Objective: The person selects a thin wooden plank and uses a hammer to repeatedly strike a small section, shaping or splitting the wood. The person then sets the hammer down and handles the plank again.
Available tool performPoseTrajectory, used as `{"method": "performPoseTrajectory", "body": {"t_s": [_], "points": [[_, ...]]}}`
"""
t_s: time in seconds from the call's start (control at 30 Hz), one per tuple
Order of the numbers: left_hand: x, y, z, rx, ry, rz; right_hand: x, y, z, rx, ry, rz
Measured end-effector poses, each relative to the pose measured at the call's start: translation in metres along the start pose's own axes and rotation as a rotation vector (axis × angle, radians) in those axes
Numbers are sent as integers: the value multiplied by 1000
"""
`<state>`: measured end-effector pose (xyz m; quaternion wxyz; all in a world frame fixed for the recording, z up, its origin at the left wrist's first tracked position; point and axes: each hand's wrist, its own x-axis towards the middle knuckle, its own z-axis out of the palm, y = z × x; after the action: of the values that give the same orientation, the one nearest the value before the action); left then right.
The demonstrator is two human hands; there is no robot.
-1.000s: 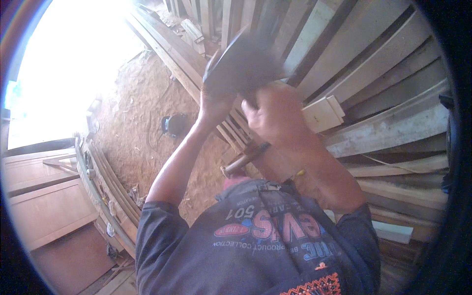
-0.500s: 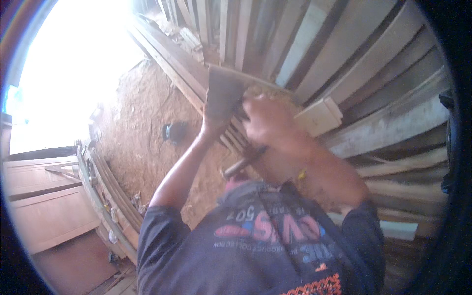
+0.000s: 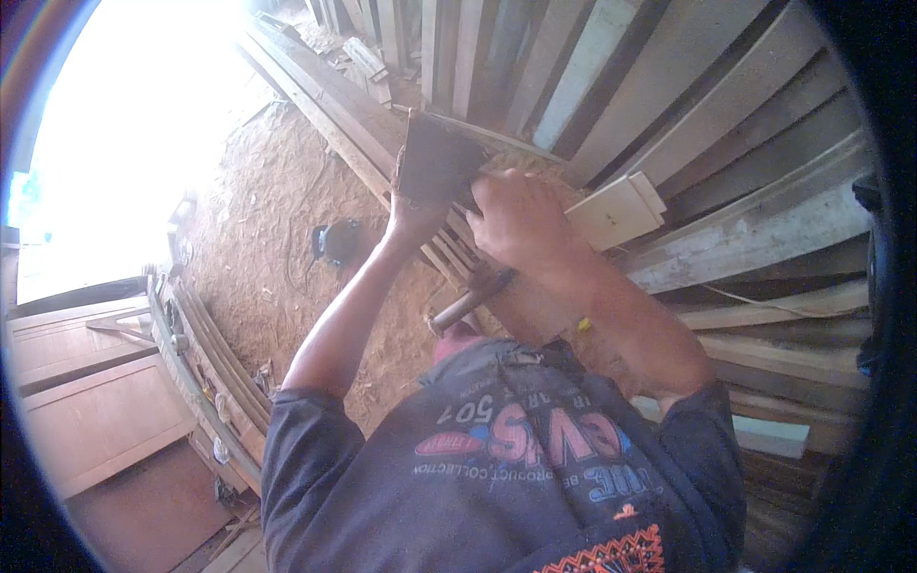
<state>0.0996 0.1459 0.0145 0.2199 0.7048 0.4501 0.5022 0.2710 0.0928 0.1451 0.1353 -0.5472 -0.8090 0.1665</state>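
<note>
My left hand (image 3: 415, 220) grips the lower left edge of a dark, flat board (image 3: 435, 160), which is held up and tilted in front of me. Part of its fingers is hidden behind the board. Close by the board's right edge, my right hand (image 3: 523, 218) is closed like a fist; what it holds, if anything, is hidden. Below the right hand lies a dark, round bar-like tool (image 3: 463, 310) with a paler end; its kind is unclear. Beneath both hands run several narrow wooden strips (image 3: 442, 260).
Many long planks (image 3: 650, 95) lean along the right and far side. A pale wood block (image 3: 616, 218) sits right of my right hand. Long beams (image 3: 325, 110) stretch to the far left. A dark and blue power tool (image 3: 336, 243) rests on the sandy ground (image 3: 258, 220). Wooden panels (image 3: 100, 420) stand left.
The board has tilted slightly and its face looks darker. Both hands have shifted a little, the right one slightly upward. The left hand keeps its hold on the board.
</note>
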Motion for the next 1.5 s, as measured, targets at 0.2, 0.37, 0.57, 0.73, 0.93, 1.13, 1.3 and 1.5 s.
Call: {"method": "performPoseTrajectory", "body": {"t_s": [0.2,0.37,0.57,0.73,0.93,1.13,1.3,1.5], "points": [[-30,-28,2,288,-252,-181,-12,4,4,68,73,-4],[-42,-46,-5,127,-132,84,0,4,14,30,-95,70],[-14,-15,-17,-156,-129,-501,-20,43,13,73,71,144],[-8,16,-13,38,-191,-259,-27,32,-19,268,347,9],[-26,20,-13,8,-126,-302,-27,3,-18,257,399,-157],[-50,20,3,-137,-95,-226,-31,11,8,164,167,-70],[-37,18,2,-100,-110,-289,-39,21,-9,269,282,-86],[-30,10,4,13,-170,-247,-26,11,3,141,159,-78]]}}
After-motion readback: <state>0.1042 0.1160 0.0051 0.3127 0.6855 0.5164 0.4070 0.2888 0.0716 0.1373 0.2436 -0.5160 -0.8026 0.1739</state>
